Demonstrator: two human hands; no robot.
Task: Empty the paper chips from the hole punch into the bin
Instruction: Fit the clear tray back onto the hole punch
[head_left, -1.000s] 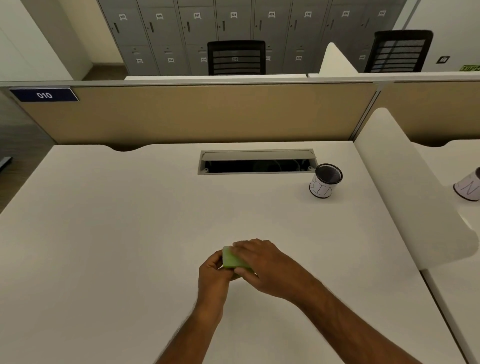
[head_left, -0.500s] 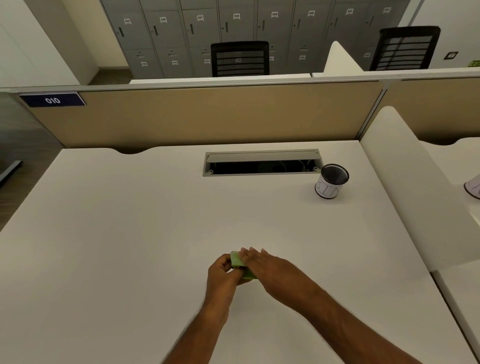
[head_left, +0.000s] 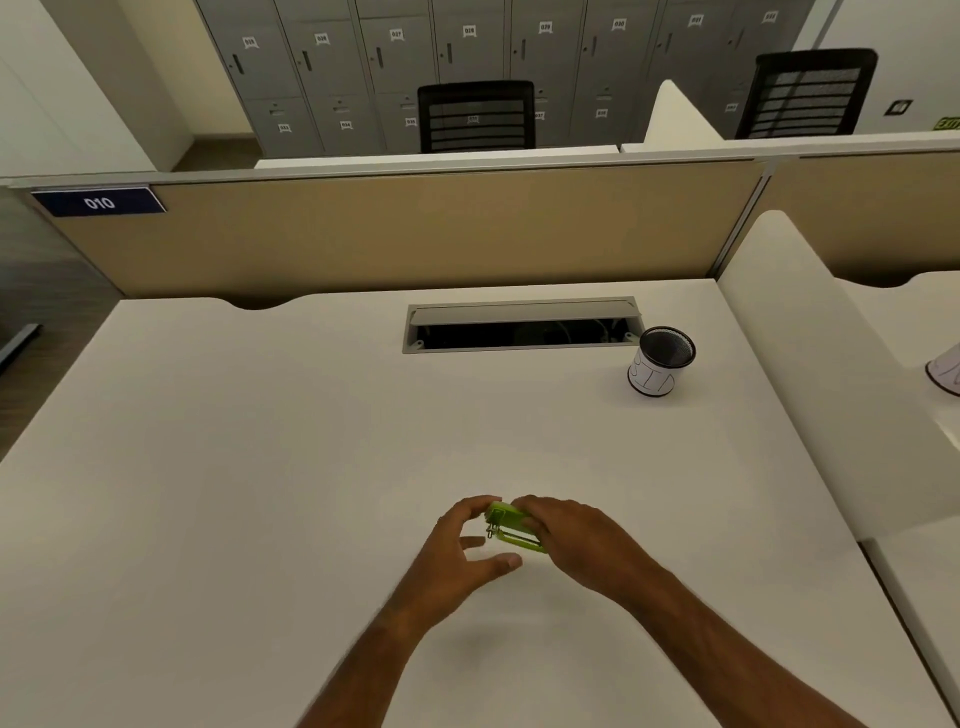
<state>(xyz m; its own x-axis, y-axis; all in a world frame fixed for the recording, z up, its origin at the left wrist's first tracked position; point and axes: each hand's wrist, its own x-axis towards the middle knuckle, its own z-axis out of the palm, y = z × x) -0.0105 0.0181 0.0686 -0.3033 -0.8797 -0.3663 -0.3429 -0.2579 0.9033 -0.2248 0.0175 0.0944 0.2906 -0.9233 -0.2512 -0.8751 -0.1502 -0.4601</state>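
White desk (head_left: 260, 467), tan partition (head_left: 415, 234), grey lockers (head_left: 395, 57), black chairs (head_left: 475, 117).

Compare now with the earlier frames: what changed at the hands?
The left hand has opened, its fingers spread off the green hole punch; the right hand now holds it alone, more of it exposed. The bin and desk are unchanged.

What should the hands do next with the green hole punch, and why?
Probably carry the hole punch toward the mesh bin at the far right of the desk. The right hand grips it, the left hand only touches its end, and the bin stands well apart, so nothing can be emptied here.
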